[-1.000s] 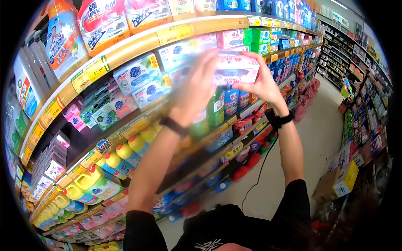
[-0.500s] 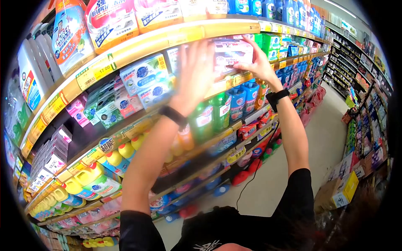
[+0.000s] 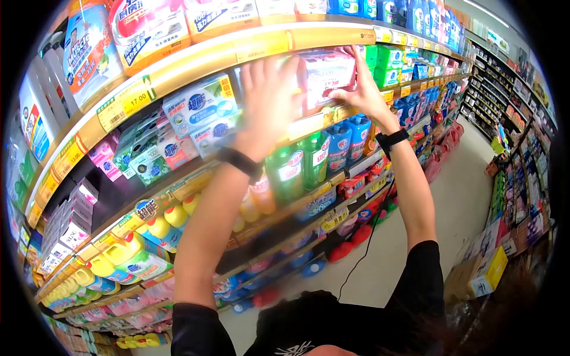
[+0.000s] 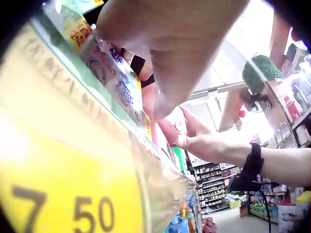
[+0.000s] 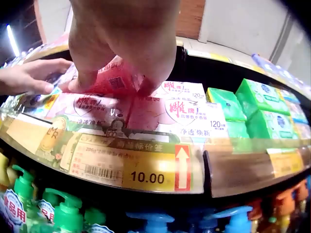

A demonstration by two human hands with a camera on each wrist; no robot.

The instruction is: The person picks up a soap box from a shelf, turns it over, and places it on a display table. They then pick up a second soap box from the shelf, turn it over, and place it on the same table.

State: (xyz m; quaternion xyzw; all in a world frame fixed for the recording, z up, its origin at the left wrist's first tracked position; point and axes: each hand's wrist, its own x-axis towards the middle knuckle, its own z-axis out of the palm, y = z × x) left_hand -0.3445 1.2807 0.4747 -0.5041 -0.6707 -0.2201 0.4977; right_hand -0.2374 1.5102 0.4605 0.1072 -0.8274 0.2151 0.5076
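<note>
A pink-and-white box (image 3: 329, 74) sits at shelf level in the head view, with my right hand (image 3: 371, 98) gripping its right end, thumb in front and fingers at the upper edge. The right wrist view has that hand (image 5: 124, 39) above a pack's red side (image 5: 109, 80), among matching pink boxes (image 5: 170, 116). My left hand (image 3: 267, 98), blurred, is at the box's left side with fingers extended; whether it touches is unclear. In the left wrist view this hand (image 4: 170, 39) is beside a white-and-blue pack (image 4: 114, 73), and my right hand (image 4: 201, 141) is farther off.
Blue-and-white boxes (image 3: 199, 110) stand left of my left hand, green packs (image 3: 389, 65) beyond my right. A yellow shelf edge (image 3: 255, 44) with large bottles above it runs over the hands. Pump bottles (image 3: 314, 157) line the shelf below. An aisle floor (image 3: 460, 178) lies right.
Since a second ago, the box has moved from in front of the shelf up to shelf level. The left hand has spread away from it leftward; the right hand still grips its right end.
</note>
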